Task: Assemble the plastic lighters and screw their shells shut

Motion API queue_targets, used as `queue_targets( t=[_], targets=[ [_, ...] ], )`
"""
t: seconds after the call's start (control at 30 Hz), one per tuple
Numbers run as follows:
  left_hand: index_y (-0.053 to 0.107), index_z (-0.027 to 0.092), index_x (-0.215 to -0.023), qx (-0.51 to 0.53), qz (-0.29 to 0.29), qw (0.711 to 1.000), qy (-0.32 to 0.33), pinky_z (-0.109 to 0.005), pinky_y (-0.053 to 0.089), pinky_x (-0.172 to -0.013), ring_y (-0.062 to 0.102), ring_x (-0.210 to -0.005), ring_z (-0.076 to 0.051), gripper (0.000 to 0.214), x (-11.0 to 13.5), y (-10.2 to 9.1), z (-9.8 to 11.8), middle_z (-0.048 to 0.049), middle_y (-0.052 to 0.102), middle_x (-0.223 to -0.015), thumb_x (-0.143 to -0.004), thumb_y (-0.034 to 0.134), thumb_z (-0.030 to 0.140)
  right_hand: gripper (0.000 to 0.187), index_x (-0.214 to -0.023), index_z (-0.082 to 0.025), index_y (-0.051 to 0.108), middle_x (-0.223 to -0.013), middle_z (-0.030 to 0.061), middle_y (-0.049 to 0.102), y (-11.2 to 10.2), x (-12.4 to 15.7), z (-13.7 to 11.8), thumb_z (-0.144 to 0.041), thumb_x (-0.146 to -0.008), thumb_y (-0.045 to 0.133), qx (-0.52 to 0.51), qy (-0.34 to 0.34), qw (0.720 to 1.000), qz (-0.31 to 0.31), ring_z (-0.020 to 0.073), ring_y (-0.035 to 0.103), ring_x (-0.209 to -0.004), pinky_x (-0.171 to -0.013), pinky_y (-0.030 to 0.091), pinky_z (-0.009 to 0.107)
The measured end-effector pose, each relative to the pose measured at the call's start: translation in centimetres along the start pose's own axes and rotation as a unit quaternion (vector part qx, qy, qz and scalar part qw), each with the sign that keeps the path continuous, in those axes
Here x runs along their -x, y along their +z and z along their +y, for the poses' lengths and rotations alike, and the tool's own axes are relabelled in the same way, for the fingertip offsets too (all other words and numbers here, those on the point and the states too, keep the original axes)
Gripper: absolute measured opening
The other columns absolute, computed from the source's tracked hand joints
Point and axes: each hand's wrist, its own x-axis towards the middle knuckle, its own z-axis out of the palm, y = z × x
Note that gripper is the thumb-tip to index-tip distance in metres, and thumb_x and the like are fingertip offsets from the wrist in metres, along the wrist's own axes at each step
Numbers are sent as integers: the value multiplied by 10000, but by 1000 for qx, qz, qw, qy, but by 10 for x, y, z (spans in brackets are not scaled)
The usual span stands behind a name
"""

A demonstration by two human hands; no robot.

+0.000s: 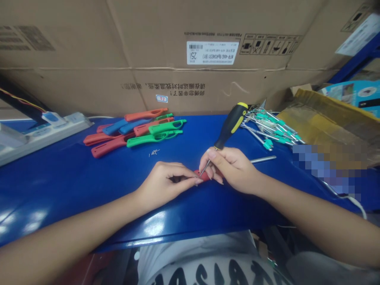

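Note:
My right hand [230, 166] is closed round the shaft of a screwdriver [230, 125] with a black and yellow handle that leans up and away from me. Its tip meets a small red plastic part [202, 174] lying on the blue table [74, 186]. My left hand [166, 184] pinches the left end of that red part, fingers pressed together on it. Most of the red part is hidden under my fingers.
A pile of red, blue and green plastic handles [139, 130] lies at the back left. A bundle of metal pieces with green tips [271, 126] lies at the back right, a metal rod [263, 159] beside my right hand. Cardboard boxes [178, 51] wall the back; a white power strip [44, 130] sits left.

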Motion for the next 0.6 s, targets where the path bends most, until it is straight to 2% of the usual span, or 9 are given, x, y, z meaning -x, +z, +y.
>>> queue_targets(
  t=[0.17, 0.33, 0.6],
  targets=[
    [815, 208, -918, 2, -2, 1000, -8, -195, 529, -652, 707, -694, -112, 70, 0, 1, -2, -3, 779, -811, -865, 770, 208, 477, -836, -124, 673, -652, -6, 590, 2, 2, 1, -482, -1039, 430, 72, -72, 994, -28, 54, 486, -491, -478, 391, 193],
    [816, 206, -907, 11, -5, 1000, -11, -199, 529, -650, 702, -687, -113, 62, 0, 2, -2, -1, 770, -796, -861, 775, 218, 420, -836, -127, 669, -676, -15, 579, 1, 3, 3, -357, -1068, 405, 94, -103, 989, -41, 46, 479, -507, -509, 397, 191],
    [817, 199, -910, 29, 2, 999, -17, -174, 531, -647, 709, -694, -102, 68, 0, 2, 0, -3, 786, -822, -854, 779, 191, 408, -825, -133, 661, -658, -19, 570, 0, 3, 4, -324, -1071, 397, 112, -145, 983, -26, 56, 500, -535, -552, 421, 192]
  ],
)
